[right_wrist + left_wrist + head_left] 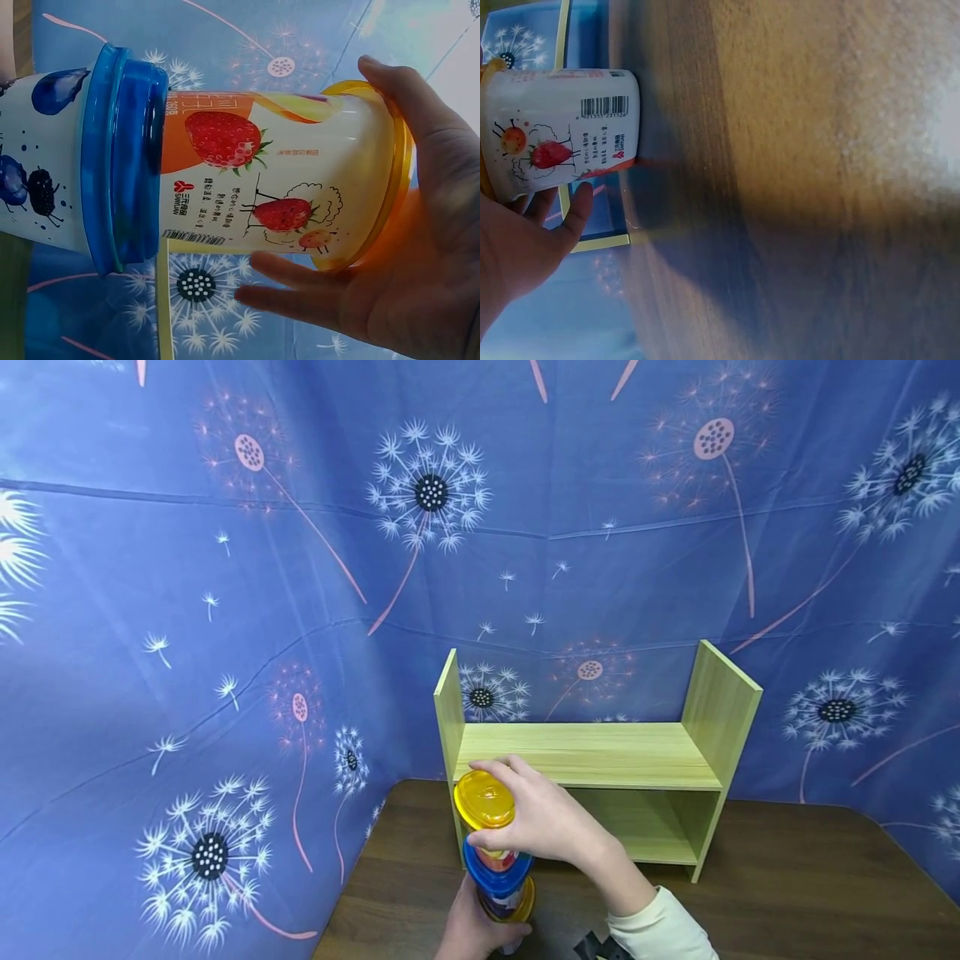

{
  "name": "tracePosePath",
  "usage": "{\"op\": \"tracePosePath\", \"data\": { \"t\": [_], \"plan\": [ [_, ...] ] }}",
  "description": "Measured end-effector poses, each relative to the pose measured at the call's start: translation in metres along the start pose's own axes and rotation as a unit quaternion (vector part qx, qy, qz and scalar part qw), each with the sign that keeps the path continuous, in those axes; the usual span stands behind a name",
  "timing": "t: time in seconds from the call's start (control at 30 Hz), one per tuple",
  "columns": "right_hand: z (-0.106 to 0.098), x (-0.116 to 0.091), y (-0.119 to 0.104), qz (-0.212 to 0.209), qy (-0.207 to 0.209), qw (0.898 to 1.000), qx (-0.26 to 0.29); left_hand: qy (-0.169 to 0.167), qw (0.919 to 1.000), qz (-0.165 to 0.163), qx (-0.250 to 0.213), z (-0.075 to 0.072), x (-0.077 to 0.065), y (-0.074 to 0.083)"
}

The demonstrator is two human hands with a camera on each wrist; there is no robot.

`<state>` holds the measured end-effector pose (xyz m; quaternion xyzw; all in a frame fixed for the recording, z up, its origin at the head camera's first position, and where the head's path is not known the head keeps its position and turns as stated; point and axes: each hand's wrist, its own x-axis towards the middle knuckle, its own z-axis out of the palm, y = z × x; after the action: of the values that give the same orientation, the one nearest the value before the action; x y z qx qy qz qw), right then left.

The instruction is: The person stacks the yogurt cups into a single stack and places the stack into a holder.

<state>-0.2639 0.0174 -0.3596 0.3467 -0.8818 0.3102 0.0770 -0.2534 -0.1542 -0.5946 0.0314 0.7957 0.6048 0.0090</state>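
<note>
Several yogurt cups stand stacked in one column at the front of the shelf's left end. The top strawberry yogurt cup (484, 799) has a yellow lid, and my right hand (551, 818) grips it around the rim from above. Under it is a blueberry yogurt cup (52, 165) with a blue lid (497, 875), its base partly hidden in the head view. At the bottom, my left hand (474, 922) holds another yellow-lidded strawberry yogurt cup (559, 135) low on its side. Whether that lowest cup touches the table cannot be told.
A light wooden two-tier shelf (592, 756) with raised side panels stands behind the cups on a dark brown table (810, 893). Blue dandelion-print cloth (525, 585) hangs behind and at the left. Some black object (600, 947) shows at the bottom edge near my right sleeve.
</note>
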Motion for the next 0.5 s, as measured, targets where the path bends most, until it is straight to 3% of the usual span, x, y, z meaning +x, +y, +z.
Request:
{"op": "tracePosePath", "data": {
  "t": [0.3, 0.5],
  "plan": [
    [-0.007, -0.004, 0.006, -0.011, 0.014, 0.999, 0.03, 0.01, 0.9998, 0.006, 0.017, 0.003, -0.002, 0.002],
    [-0.018, -0.013, 0.02, -0.01, 0.077, 0.996, 0.031, 0.004, 0.9998, 0.018, 0.011, 0.002, 0.0, -0.001]
  ]
}}
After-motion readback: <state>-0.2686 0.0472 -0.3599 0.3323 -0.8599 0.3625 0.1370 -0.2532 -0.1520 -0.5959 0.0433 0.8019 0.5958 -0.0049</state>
